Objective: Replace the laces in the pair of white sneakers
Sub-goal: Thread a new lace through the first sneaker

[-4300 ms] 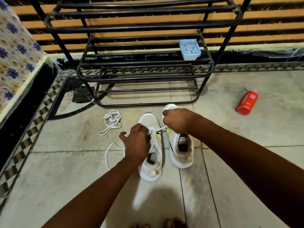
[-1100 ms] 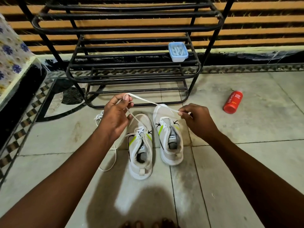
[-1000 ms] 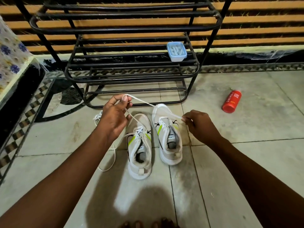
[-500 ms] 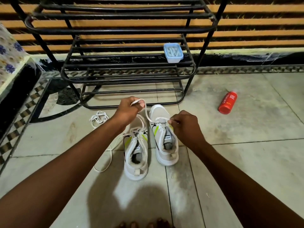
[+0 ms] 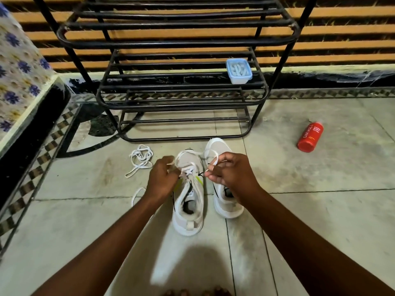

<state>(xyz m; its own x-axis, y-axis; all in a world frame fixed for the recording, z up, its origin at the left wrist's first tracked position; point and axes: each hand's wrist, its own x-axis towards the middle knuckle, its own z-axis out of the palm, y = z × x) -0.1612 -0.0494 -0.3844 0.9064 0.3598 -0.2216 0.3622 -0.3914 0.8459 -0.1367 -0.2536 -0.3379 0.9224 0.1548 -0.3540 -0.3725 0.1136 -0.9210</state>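
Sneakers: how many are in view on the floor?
2. The left sneaker lies under the left hand; the right sneaker sits beside it, partly covered by the right hand. None on the rack.

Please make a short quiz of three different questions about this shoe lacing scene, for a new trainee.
1. True or false: the red bottle stands upright.
2. Which sneaker is laced?
A. left sneaker
B. right sneaker
3. Fill in: the blue container sits on the black ____.

Key: 1 false, it lies on the floor. 2 A; the left hand and right hand both pinch its lace. 3 rack.
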